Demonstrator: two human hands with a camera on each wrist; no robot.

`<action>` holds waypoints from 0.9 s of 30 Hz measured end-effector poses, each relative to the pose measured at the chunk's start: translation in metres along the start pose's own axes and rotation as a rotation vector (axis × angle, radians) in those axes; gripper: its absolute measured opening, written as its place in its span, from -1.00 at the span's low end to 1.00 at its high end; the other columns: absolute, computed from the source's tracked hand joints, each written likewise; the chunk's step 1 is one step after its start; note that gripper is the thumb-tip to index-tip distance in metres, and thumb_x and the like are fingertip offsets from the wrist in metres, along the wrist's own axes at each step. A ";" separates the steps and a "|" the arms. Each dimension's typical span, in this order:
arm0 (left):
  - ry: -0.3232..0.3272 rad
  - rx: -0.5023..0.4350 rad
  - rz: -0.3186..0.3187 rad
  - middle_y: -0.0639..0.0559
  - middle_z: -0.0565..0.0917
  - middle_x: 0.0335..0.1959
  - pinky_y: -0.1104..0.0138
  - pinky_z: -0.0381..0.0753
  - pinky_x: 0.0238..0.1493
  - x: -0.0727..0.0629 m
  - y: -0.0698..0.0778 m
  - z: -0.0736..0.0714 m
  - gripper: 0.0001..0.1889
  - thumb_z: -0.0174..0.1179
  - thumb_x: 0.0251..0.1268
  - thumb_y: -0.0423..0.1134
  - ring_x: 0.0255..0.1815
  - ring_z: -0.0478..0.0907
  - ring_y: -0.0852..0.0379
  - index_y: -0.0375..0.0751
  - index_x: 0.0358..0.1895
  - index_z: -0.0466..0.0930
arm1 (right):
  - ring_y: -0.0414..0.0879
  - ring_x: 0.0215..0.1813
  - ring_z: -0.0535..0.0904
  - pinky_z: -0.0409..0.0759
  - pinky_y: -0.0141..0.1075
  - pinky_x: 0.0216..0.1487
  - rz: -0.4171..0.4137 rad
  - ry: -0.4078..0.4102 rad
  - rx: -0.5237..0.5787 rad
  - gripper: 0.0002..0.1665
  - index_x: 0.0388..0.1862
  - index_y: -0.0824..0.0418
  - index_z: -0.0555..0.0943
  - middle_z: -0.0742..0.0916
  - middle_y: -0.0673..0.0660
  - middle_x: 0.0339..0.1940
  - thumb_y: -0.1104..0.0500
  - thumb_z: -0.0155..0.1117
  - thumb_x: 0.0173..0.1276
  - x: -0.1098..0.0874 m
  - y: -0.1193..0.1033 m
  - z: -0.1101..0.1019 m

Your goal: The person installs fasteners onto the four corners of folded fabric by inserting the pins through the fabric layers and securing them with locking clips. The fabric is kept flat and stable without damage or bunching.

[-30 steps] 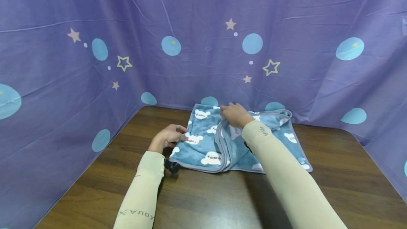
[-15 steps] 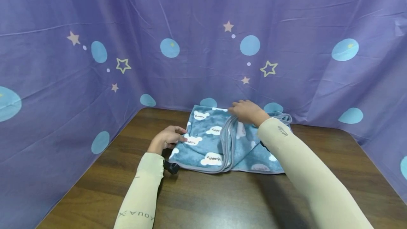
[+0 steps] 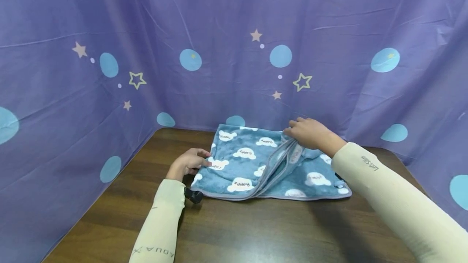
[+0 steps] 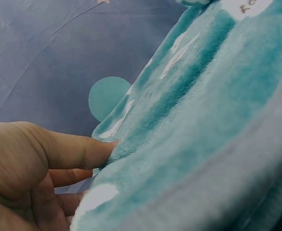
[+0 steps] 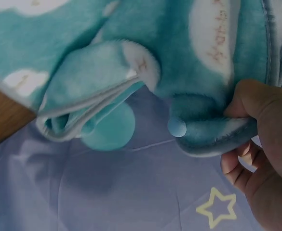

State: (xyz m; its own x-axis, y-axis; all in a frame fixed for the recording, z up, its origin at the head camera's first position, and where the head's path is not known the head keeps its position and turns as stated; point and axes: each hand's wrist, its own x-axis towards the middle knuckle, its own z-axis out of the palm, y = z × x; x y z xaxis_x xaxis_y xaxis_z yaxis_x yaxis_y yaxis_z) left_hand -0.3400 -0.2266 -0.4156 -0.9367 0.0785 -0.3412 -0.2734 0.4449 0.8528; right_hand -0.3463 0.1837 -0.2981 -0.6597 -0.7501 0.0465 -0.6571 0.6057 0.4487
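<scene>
A plush teal blanket (image 3: 252,167) with white bear-head prints marked "Happy" and a grey border lies folded on the table. At its left side, my left hand (image 3: 188,162) holds the edge; the left wrist view shows the thumb (image 4: 85,151) on top and fingers underneath. My right hand (image 3: 310,134) pinches the far part of the folded layers and lifts them, so a raised flap with grey edging slants across the middle. From the right wrist, the thumb (image 5: 247,98) presses over the bordered edge, with fingertips below. The cloth hides some of the fingertips.
The brown wooden table (image 3: 256,230) stretches in front of the blanket and to both sides. Behind and to the left hangs a purple curtain (image 3: 219,92) with stars and blue ovals, close to the table's far edge.
My right hand has moved right, drawing the flap's far end along and uncovering more of the printed top on the left. My left hand stays at the left edge.
</scene>
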 end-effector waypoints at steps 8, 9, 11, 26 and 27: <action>-0.014 0.000 -0.001 -0.24 0.51 0.22 0.15 0.64 -0.16 -0.001 -0.001 0.002 -0.48 0.40 0.29 -0.34 0.01 0.53 -0.04 -0.25 0.31 0.52 | 0.16 -0.12 0.63 0.66 -0.03 -0.27 -0.020 0.031 -0.102 -0.67 0.07 0.12 0.71 0.69 0.21 -0.06 0.33 0.42 0.35 -0.053 -0.009 -0.004; -0.013 0.000 0.002 -0.24 0.51 0.22 0.15 0.64 -0.16 -0.001 -0.001 0.001 -0.47 0.40 0.28 -0.34 -0.01 0.54 -0.04 -0.25 0.31 0.52 | 0.15 -0.17 0.62 0.65 -0.04 -0.31 -0.023 0.042 -0.110 -0.68 0.04 0.12 0.71 0.68 0.19 -0.11 0.33 0.44 0.33 -0.059 -0.010 -0.005; -0.011 0.004 0.012 -0.23 0.51 0.21 0.15 0.64 -0.16 -0.001 0.000 0.000 -0.47 0.40 0.28 -0.34 -0.03 0.55 -0.03 -0.26 0.32 0.51 | 0.13 -0.22 0.61 0.63 -0.05 -0.34 -0.020 0.057 -0.122 -0.69 0.00 0.12 0.71 0.68 0.18 -0.15 0.32 0.47 0.29 -0.071 -0.011 -0.004; -0.020 -0.002 0.014 -0.24 0.46 0.35 0.13 0.64 -0.11 0.003 -0.002 -0.002 -0.48 0.37 0.31 -0.33 0.09 0.52 -0.09 -0.24 0.33 0.51 | -0.02 -0.56 0.53 0.43 -0.16 -0.62 0.024 0.131 -0.120 -0.71 -0.34 0.05 0.63 0.59 0.07 -0.49 0.25 0.55 -0.03 -0.130 -0.042 0.034; -0.023 0.001 0.017 -0.25 0.46 0.35 0.13 0.64 -0.11 0.003 -0.002 -0.002 -0.48 0.37 0.32 -0.33 0.09 0.52 -0.10 -0.25 0.33 0.50 | -0.02 -0.56 0.53 0.43 -0.16 -0.62 0.030 0.119 -0.113 -0.70 -0.33 0.04 0.64 0.59 0.07 -0.49 0.24 0.56 -0.04 -0.133 -0.044 0.036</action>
State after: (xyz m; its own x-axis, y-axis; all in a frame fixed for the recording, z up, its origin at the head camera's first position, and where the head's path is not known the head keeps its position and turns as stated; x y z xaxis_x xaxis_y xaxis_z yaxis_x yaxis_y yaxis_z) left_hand -0.3428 -0.2287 -0.4179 -0.9359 0.1071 -0.3356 -0.2570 0.4440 0.8584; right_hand -0.2434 0.2665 -0.3561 -0.6261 -0.7624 0.1633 -0.5885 0.5995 0.5426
